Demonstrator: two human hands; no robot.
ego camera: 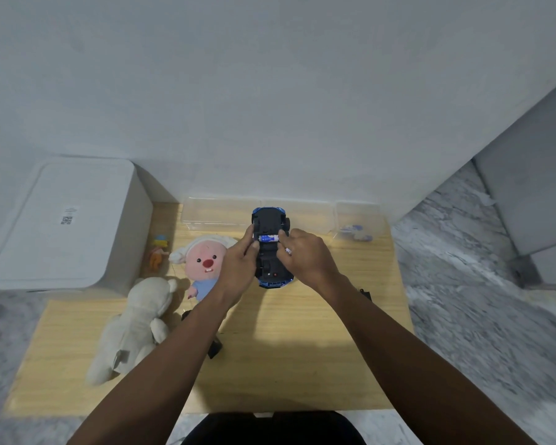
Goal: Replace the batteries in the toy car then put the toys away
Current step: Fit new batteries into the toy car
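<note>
Over the middle of the wooden desk we see the blue toy car turned belly-up, its black underside facing us and a blue-and-white battery lying across the open compartment. Our left hand grips the car's left side, fingers curled round its edge, while our right hand has its fingers curled over the right side, the fingertips pinching at the battery's right end. Behind the car, against the wall, stands a row of clear plastic boxes; the rightmost clear box holds some small blue and white bits we cannot make out. To the left of the car lie a pink-faced plush toy, partly covered by our left wrist, a white stuffed animal nearer to us, and a small orange figurine beside a big white lidded bin. Small black pieces lie on the desk, half hidden under our left forearm.
</note>
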